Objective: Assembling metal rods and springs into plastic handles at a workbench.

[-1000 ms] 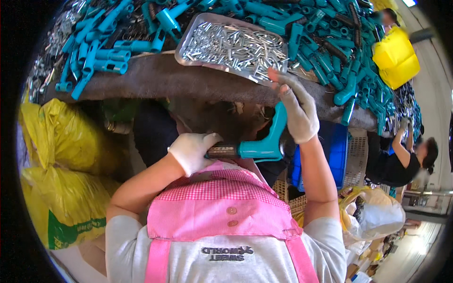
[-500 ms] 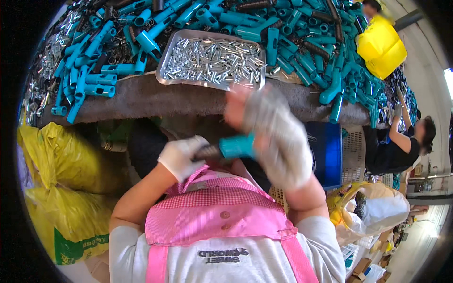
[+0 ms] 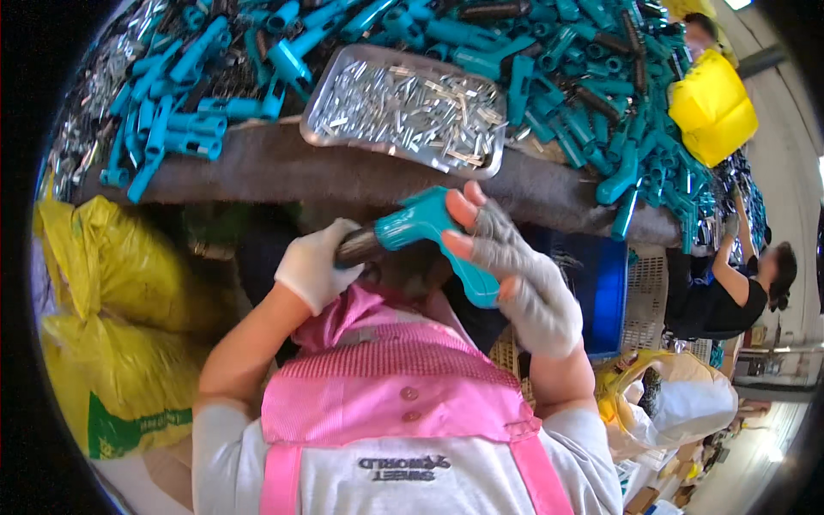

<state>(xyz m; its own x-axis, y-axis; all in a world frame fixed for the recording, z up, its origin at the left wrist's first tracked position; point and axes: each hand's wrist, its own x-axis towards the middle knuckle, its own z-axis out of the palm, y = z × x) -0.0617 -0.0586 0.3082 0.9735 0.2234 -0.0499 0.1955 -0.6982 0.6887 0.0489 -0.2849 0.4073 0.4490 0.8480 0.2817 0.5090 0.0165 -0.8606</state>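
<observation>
A teal pistol-shaped plastic piece (image 3: 418, 225) with a dark ribbed barrel (image 3: 358, 247) hangs in front of my apron, its curved grip bent down to the right. My left hand (image 3: 315, 268), in a white glove, is wrapped round the dark barrel. On the other side my right hand (image 3: 534, 279), in a worn grey-white glove with bare fingertips, has its fingers stretched and apart along the teal grip, the tips appearing to touch it. A metal tray (image 3: 309, 130) heaped with small silver pins lies beyond both hands at the table's edge.
Piles of teal pistol-shaped parts (image 3: 584, 129) flank the tray on the cloth-covered table (image 3: 275, 163). Yellow sacks (image 3: 120, 275) stand at left; a blue bin (image 3: 608, 296) and an open bag (image 3: 687, 395) at right. Another person (image 3: 738, 283) works farther right.
My right hand has come down from near the tray's front edge onto the teal piece, fingers spreading. The teal piece is tilted up more, its grip now showing. My left hand keeps its hold.
</observation>
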